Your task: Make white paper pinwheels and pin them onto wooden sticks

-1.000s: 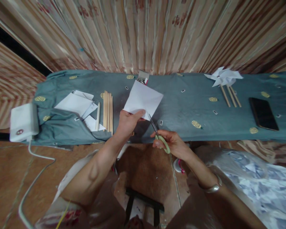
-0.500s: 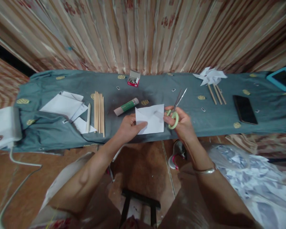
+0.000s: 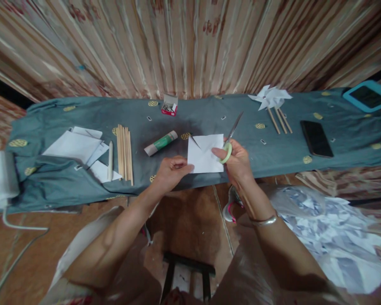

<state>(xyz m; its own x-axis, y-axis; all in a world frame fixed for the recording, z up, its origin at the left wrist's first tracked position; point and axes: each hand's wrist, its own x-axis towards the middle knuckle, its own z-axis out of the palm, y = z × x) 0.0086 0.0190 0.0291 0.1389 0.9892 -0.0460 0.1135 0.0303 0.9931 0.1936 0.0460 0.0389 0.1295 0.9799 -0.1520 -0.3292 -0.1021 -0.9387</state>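
Long table under teal patterned cloth point(image 3: 209, 114) spans mid frame. Heap of white paper offcuts point(image 3: 330, 224) lies lower right, stack of white paper sheets point(image 3: 73, 146) at left. White paper pinwheels on wooden sticks point(image 3: 269, 97) lie upper right, so some look finished. Row of loose wooden sticks point(image 3: 124, 148) is left of centre. The white paper square point(image 3: 205, 154) is held over the table's near edge at centre. One slit shows at its upper left corner; other corners look uncut, so cutting seems early. Left hand point(image 3: 171, 171) pinches the square's lower left edge, forearm reaching up from lower left. Right hand point(image 3: 238, 159) grips green-handled steel scissors point(image 3: 231, 135), thumb on the square's right edge, blades nearly together pointing up-right. Green-and-white glue stick point(image 3: 161, 142) lies just left.
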